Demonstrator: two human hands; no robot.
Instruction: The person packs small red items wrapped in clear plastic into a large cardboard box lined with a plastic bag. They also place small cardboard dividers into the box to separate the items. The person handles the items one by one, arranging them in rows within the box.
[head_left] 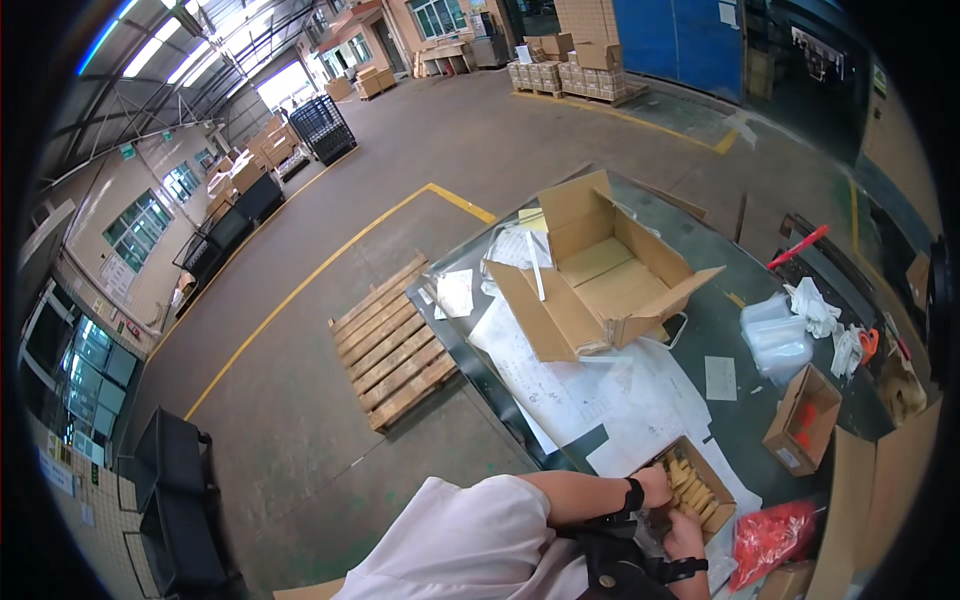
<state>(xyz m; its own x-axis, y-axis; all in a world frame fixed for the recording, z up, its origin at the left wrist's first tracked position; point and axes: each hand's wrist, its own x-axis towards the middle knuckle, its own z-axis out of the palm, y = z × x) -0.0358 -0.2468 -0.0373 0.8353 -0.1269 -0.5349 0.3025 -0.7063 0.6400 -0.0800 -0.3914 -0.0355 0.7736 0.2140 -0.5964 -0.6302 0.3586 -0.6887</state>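
A small open cardboard box (722, 496) sits at the near edge of the table, filled with several tan, elongated pieces (688, 482) lying side by side. My left hand (655, 487), with a black band at its wrist, is at the box's left side. Its fingers curl in by the pieces, and what they grip is hidden. At the near side of the box is my right hand (685, 534), also wearing a black wristband. Its fingers are bent closed; I cannot make out what is in them. Clear plastic (656, 522) shows between the hands.
A large open carton (610, 270) stands on paper sheets (560, 390) across the dark table. On the right are a small box with red bits (803, 420), a red plastic bag (772, 538), clear bags (776, 338) and orange-handled scissors (869, 345). A wooden pallet (393, 345) lies on the floor.
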